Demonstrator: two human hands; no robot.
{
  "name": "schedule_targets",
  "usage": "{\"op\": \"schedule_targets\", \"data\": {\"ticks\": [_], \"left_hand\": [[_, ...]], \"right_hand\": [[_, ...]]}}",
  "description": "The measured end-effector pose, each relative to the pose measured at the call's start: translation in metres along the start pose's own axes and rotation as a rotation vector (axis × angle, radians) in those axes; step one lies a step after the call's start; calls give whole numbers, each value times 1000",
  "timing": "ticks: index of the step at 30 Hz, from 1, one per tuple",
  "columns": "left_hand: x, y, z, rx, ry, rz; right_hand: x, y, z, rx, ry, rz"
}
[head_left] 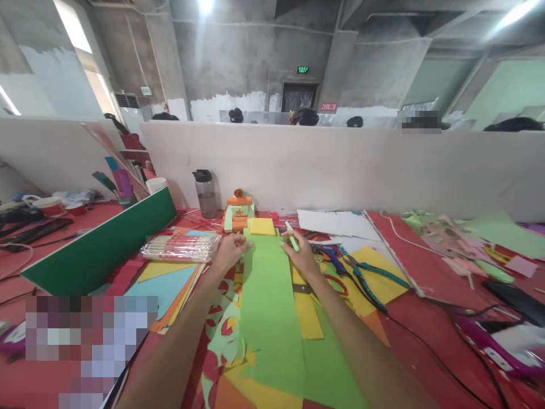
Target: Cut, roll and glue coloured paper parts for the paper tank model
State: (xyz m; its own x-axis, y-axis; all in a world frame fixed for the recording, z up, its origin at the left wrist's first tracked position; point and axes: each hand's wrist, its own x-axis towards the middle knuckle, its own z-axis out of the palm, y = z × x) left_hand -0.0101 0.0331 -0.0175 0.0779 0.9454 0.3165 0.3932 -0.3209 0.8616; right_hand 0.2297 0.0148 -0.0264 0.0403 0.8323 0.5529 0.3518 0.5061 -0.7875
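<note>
A long green paper strip runs down the middle of the table toward me. My left hand pinches its far left edge, and my right hand grips the far right edge. Tucked in my right fingers is a slim green-and-white pen-like tool; its exact kind is unclear. Just beyond the strip sits a yellow block. Behind it stands an orange and pale green paper model with a star on it. Green paper scraps lie left of the strip.
Teal-handled pliers and red-handled scissors lie to the right. Wrapped sticks rest on coloured paper at left, near a green board. A water bottle stands before the white partition.
</note>
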Motion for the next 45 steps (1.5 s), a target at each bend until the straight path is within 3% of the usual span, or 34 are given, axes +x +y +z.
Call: {"op": "schedule_targets", "data": {"ticks": [8, 24, 39, 45], "left_hand": [[1, -6, 5, -41, 6, 39], [1, -9, 14, -11, -8, 107], [1, -14, 16, 26, -9, 44], [1, -16, 19, 5, -13, 1]], "right_hand": [[13, 5, 3, 10, 51, -11], [7, 14, 5, 21, 83, 35], [16, 6, -2, -25, -38, -47], [15, 8, -1, -33, -25, -58]]}}
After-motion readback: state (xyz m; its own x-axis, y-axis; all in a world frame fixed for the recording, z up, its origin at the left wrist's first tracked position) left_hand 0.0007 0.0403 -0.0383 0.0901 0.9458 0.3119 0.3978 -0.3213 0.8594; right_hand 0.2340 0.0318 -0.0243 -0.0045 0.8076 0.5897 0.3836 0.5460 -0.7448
